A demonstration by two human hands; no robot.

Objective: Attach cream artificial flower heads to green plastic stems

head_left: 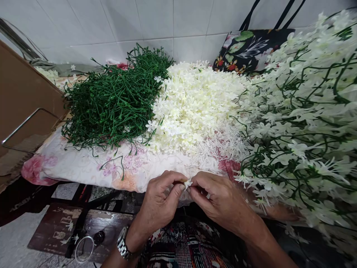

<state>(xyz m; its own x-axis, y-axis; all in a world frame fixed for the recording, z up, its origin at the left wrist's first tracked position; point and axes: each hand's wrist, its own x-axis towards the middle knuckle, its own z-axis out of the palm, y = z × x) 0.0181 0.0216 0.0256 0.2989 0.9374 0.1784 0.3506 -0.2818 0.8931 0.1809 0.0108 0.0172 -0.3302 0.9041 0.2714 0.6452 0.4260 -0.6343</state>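
Between the fingertips of both my hands is a small white artificial flower point(187, 184). My left hand point(164, 195) pinches it from the left, thumb and forefinger pressed together. From the other side my right hand point(214, 191) pinches it too; its fingers partly hide the flower. Just beyond the hands lies a heap of loose white flower heads point(192, 100), with thin white stamens point(227, 145) at its near right edge. Left of that heap is a pile of green plastic stems point(111, 104). One loose stem point(122, 167) rests on the flowered cloth point(156, 167).
A tall mass of white flowers on green stems point(301, 130) fills the right side. Behind stands a black floral bag point(248, 50) against the tiled wall point(156, 18). At left are a cardboard box point(28, 82) and a metal wire handle point(22, 124). A brown wooden board point(55, 227) sits lower left.
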